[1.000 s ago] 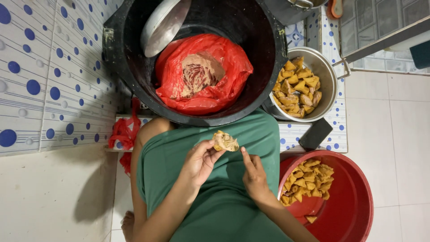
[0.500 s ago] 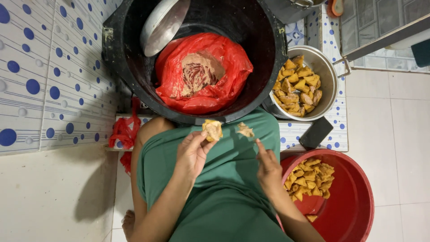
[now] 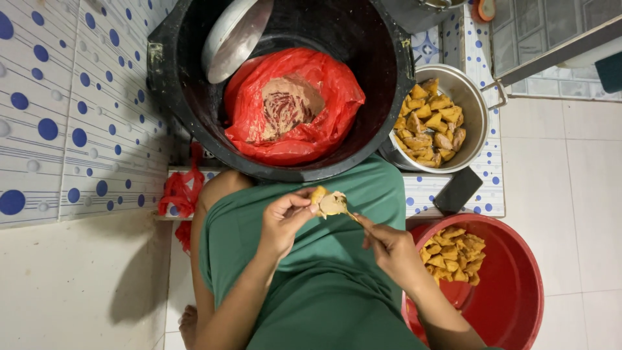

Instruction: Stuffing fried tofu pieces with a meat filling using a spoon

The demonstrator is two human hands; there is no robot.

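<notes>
Black phone [image 3: 457,190], dotted wall tiles [image 3: 71,104], red bag scraps [image 3: 179,194]

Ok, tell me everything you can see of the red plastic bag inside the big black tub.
The red plastic bag is thin, glossy and crumpled, sitting inside the black tub. Its mouth is spread open upward, showing a mound of pinkish-brown minced filling with darker red streaks. Its edges rest against the tub's inner wall; a round metal lid leans beside its upper left edge. Whether they touch is unclear. Neither hand touches the bag.
</notes>
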